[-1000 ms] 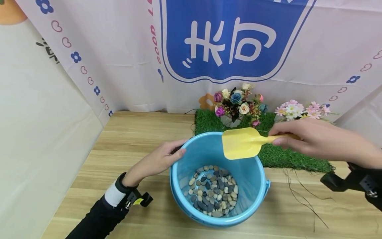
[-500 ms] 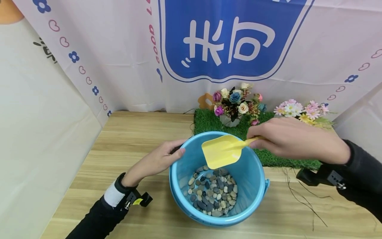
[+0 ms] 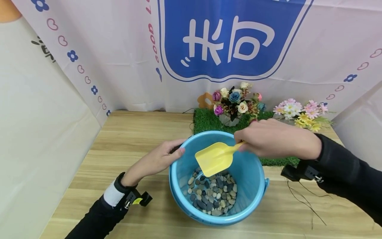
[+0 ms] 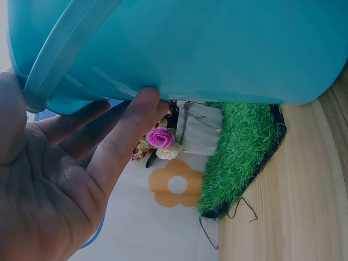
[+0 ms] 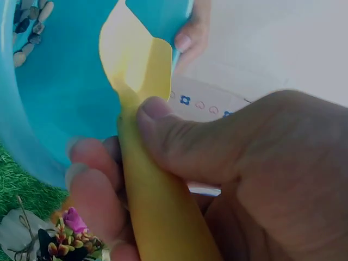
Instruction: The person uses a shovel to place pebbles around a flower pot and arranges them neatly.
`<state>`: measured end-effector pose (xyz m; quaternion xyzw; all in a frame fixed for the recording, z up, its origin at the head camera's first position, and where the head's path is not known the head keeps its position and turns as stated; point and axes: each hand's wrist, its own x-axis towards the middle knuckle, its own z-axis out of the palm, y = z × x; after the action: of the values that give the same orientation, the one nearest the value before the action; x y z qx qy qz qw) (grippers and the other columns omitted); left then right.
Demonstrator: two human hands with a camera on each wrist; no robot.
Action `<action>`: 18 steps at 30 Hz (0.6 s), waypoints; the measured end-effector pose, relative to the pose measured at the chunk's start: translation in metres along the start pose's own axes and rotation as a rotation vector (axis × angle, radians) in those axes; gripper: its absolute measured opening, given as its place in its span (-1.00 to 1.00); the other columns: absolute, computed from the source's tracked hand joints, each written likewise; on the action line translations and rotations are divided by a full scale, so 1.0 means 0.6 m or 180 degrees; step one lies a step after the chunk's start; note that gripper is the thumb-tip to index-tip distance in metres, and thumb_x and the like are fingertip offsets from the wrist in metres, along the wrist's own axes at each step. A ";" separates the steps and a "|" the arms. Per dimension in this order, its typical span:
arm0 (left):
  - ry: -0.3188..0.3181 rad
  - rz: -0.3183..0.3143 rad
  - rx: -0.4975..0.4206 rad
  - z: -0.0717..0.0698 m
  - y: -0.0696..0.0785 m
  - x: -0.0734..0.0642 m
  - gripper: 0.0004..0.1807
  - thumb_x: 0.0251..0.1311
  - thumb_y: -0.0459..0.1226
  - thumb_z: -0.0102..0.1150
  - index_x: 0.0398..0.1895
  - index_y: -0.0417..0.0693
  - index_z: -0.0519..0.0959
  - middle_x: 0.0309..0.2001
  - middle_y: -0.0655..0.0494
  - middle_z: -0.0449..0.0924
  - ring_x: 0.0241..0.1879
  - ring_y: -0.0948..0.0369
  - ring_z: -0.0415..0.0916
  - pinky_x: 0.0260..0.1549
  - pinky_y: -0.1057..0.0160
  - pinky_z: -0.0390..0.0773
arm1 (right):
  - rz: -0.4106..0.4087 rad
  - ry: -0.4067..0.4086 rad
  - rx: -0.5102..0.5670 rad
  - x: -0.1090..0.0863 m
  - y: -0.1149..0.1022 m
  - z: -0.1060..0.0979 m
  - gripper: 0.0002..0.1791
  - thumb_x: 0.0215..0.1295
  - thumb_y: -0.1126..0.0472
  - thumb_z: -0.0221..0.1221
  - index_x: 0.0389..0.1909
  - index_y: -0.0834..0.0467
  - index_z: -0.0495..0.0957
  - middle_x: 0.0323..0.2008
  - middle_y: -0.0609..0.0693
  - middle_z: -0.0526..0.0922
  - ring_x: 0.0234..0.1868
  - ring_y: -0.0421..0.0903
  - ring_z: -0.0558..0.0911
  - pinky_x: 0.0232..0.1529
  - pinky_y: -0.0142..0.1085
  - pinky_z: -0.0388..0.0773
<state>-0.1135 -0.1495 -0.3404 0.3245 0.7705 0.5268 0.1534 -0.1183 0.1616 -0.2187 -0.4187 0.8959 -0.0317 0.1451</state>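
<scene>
A blue bucket stands on the wooden table with several grey and tan pebbles spread over its bottom. My left hand holds its left rim, thumb at the edge. In the left wrist view, the fingers lie against the bucket's outer wall beside its carrying handle. My right hand grips a yellow toy shovel by its handle, over the far right rim. The blade, tilted and bare, hangs inside the bucket's mouth above the pebbles. The right wrist view shows the thumb pressed along the shovel's handle.
Behind the bucket lies a green turf mat bearing a pot of mixed roses. Pink, white and yellow flowers stand at the back right. Thin dark strands lie on the table. A printed cloth hangs behind.
My right hand has moved left with the shovel, bringing the blade from the bucket's far right rim to over its middle and lower. My left hand has stayed on the rim.
</scene>
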 end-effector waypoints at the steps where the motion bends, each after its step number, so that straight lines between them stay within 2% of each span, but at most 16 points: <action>1: 0.0004 0.0000 0.0005 0.000 0.000 0.000 -0.57 0.42 -0.15 -0.19 0.32 0.05 0.27 -0.04 0.00 0.56 -0.29 0.13 0.61 -0.41 0.17 0.65 | -0.0005 -0.0035 -0.0029 0.003 -0.002 0.000 -0.87 0.32 0.01 0.07 -0.40 -0.09 0.45 -0.69 -0.21 0.26 -0.70 -0.29 0.20 -0.71 -0.42 0.14; 6: 0.0018 0.0016 0.0017 0.000 0.000 0.001 -0.57 0.41 -0.15 -0.19 0.31 0.04 0.27 0.01 -0.01 0.53 -0.27 0.14 0.60 -0.41 0.18 0.65 | -0.0058 -0.0160 -0.0198 0.019 -0.015 0.004 -0.87 0.29 0.03 0.10 -0.44 -0.09 0.44 -0.69 -0.18 0.27 -0.69 -0.25 0.21 -0.65 -0.38 0.10; 12: 0.0004 0.0038 0.0024 -0.001 -0.001 0.002 -0.57 0.42 -0.16 -0.19 0.31 0.03 0.27 0.01 -0.02 0.52 -0.24 0.14 0.59 -0.39 0.18 0.65 | -0.0111 -0.0258 -0.0227 0.034 -0.027 0.013 -0.95 0.28 0.08 0.13 -0.36 -0.06 0.48 -0.64 -0.16 0.35 -0.68 -0.23 0.24 -0.64 -0.35 0.10; 18: -0.0009 0.0053 0.0036 -0.001 -0.001 0.002 -0.58 0.42 -0.19 -0.19 0.31 0.01 0.28 -0.01 -0.05 0.53 -0.26 0.11 0.60 -0.38 0.18 0.65 | -0.0096 -0.0385 -0.0394 0.049 -0.039 0.024 -0.96 0.25 0.09 0.16 -0.36 -0.06 0.52 -0.58 -0.17 0.38 -0.63 -0.21 0.29 -0.62 -0.36 0.23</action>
<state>-0.1149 -0.1495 -0.3405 0.3325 0.7706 0.5232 0.1482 -0.1147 0.1253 -0.2351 -0.4415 0.8793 0.0468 0.1723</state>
